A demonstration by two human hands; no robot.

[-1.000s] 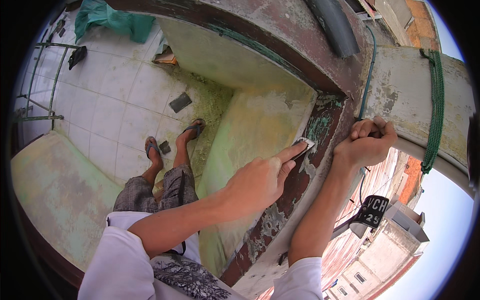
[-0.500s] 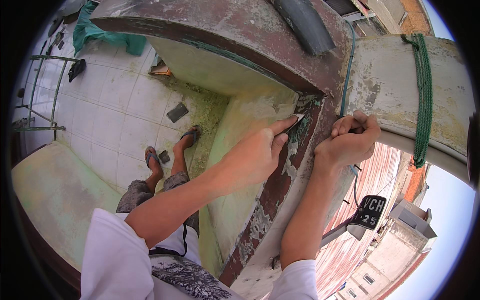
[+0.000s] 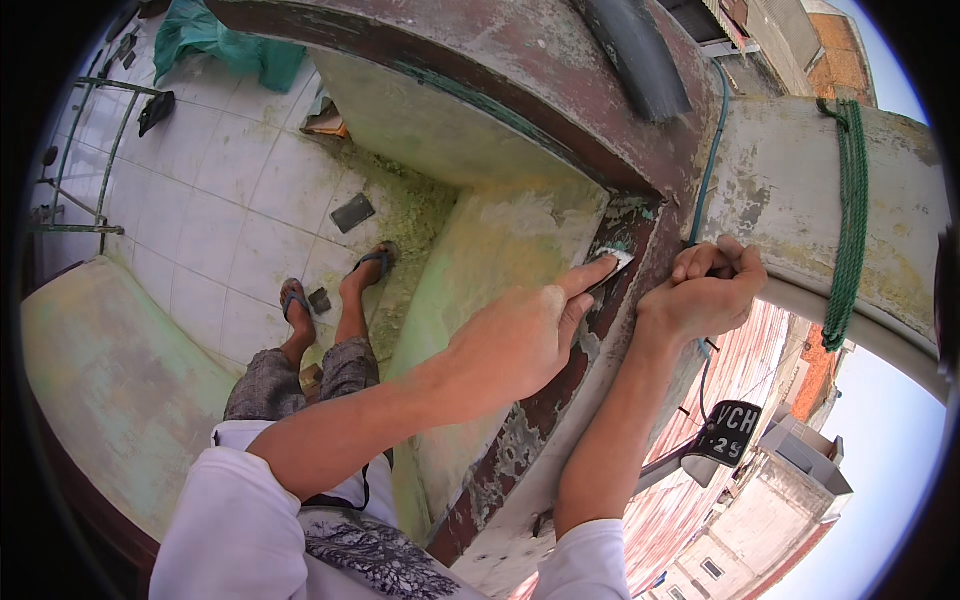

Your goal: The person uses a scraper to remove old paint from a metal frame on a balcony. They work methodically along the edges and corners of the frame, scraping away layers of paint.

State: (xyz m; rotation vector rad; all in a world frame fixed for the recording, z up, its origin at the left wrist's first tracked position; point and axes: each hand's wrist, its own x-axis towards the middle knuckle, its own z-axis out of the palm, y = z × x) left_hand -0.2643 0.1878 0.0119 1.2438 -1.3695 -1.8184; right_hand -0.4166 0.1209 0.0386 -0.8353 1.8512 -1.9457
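My left hand [image 3: 515,335] grips a small flat metal scraper [image 3: 621,263], with the index finger stretched along it and the thumb beneath. The blade lies against the peeling maroon paint strip [image 3: 535,415] on the wall's edge, where grey and green patches show. Just to the right, my right hand [image 3: 705,288] is curled into a loose fist. It rests by the wall's corner, beside a thin blue hose [image 3: 712,160]; nothing shows in its fingers.
Green rope [image 3: 848,220] hangs over the pale beam at right. A dark curved tile-like piece [image 3: 635,60] lies on the maroon ledge. Below it on the outer side is a black plate [image 3: 722,438]. White floor tiles [image 3: 215,250], a green metal frame [image 3: 112,160] and green cloth [image 3: 225,45] are at left.
My left hand has drawn the scraper slightly down along the paint strip, and more of the blade shows. My right hand stays curled at the corner. The whole view has shifted a little.
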